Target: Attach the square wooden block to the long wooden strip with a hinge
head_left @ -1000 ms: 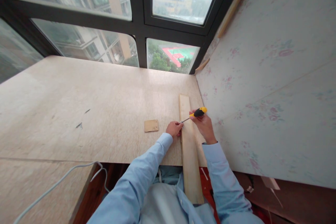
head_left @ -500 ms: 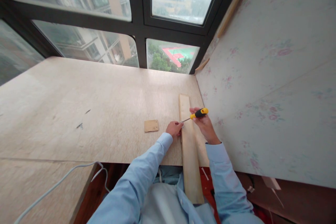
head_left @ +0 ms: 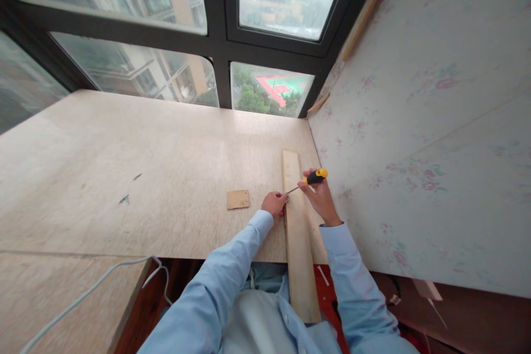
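A long pale wooden board point(head_left: 300, 254) lies on the stone-patterned ledge and sticks out over its front edge toward my body. My right hand point(head_left: 321, 197) grips a yellow and black screwdriver point(head_left: 316, 176). The screwdriver slants down to the left, its tip at a small metal piece point(head_left: 286, 200) on the board's left edge. At that same spot my left hand point(head_left: 274, 202) has its fingers pinched together by the tip. Whatever those fingers hold is too small to make out.
A small wooden plate point(head_left: 238, 199) with holes lies left of the board. Farther left are small dark metal bits point(head_left: 125, 199) on the ledge point(head_left: 178, 155). A white cable point(head_left: 89, 297) crosses the lower left. A flowered wall point(head_left: 415, 138) stands close on the right, with windows behind.
My right hand has shifted slightly and its fingers have changed position around the screwdriver handle. The left hand and the board stay nearly in place.
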Tool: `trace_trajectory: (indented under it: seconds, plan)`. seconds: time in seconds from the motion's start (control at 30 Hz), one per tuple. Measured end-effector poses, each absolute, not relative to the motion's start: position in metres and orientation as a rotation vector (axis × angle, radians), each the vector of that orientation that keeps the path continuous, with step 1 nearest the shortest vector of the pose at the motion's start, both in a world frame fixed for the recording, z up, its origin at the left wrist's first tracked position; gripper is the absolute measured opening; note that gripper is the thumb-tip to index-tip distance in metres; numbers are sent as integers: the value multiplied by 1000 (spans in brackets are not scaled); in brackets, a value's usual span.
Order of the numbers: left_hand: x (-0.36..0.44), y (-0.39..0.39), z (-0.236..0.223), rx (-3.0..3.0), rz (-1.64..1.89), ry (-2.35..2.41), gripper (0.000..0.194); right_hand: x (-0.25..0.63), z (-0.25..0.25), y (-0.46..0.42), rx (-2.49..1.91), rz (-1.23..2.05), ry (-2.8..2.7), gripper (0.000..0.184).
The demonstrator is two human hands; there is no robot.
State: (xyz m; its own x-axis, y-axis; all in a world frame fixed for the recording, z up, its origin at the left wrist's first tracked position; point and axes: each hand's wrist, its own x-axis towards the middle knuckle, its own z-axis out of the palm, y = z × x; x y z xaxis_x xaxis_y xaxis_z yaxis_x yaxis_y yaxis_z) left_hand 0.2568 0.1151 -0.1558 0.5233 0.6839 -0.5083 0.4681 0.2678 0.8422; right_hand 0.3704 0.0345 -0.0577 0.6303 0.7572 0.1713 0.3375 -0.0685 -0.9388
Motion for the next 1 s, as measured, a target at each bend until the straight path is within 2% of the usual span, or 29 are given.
trace_trajectory:
  seconds: [0.17, 0.27, 0.4, 0.53, 0.67, 0.83, 0.9, 1.0]
  plan:
    - [258, 115, -158, 1371, 197, 1097, 26, 372, -60, 30, -1456, 660, -872, 60]
    - [258, 115, -158, 1365, 197, 1090, 25, 373, -58, 30, -1471, 676, -865, 57]
    - [257, 115, -157, 1356, 199, 1078, 22, 373, -56, 35, -1739, 441, -862, 50]
    - [257, 115, -157, 1349, 203, 1076, 22, 373, -57, 41, -1904, 214, -839, 53]
    - [257, 115, -158, 1351, 208, 1081, 23, 371, -58, 39, -1674, 444, -891, 56]
    - [258, 115, -159, 1357, 210, 1078, 24, 370, -53, 28, -1415, 714, -970, 47]
    - [257, 115, -160, 1358, 209, 1078, 25, 370, -52, 27, -1433, 724, -925, 44]
    - [257, 115, -159, 1361, 205, 1079, 25, 371, -52, 30, -1613, 574, -836, 46]
